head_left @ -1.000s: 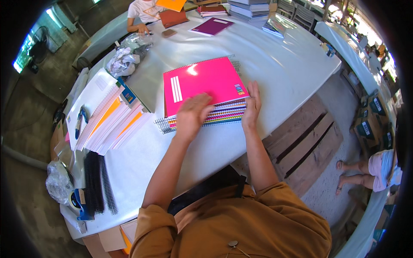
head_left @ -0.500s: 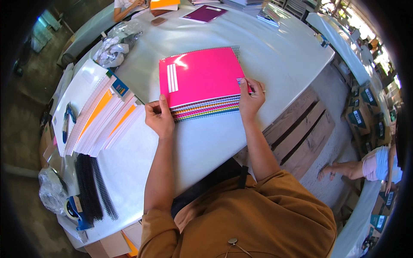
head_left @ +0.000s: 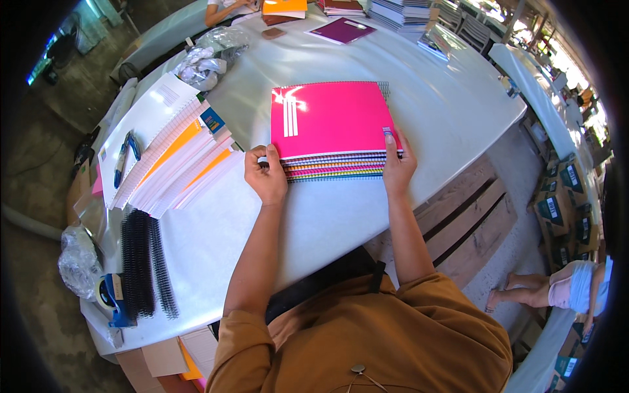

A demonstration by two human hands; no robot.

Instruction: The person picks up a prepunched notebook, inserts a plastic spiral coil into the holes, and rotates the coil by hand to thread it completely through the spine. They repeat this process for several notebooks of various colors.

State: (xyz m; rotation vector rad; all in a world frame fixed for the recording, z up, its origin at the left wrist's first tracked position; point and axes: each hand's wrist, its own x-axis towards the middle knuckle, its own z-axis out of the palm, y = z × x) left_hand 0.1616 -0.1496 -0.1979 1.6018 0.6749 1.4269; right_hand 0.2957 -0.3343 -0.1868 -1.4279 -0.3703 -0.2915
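A stack of spiral notebooks [head_left: 334, 121] lies in front of me on the table, the top one with a bright pink cover and white label lines. Coloured edges and wire coils show along its near side. My left hand [head_left: 267, 175] is closed at the near left corner, thumb up and fingers curled. At the right edge, my right hand [head_left: 400, 167] grips the stack, its thumb on the pink cover and the other fingers partly hidden.
Left of the stack lie fanned, unbound paper blocks [head_left: 177, 164], with pliers [head_left: 124, 157] on top. Nearer are black binding coils [head_left: 137, 262], a blue tape dispenser [head_left: 116, 301] and crumpled plastic [head_left: 78, 255]. A purple notebook [head_left: 341, 30] lies at the back. A wooden pallet [head_left: 465, 216] is on the right.
My view has turned slightly left, so the things sit further right in the picture. Both hands stay on the sides of the notebook stack, whose notebooks look slightly more even.
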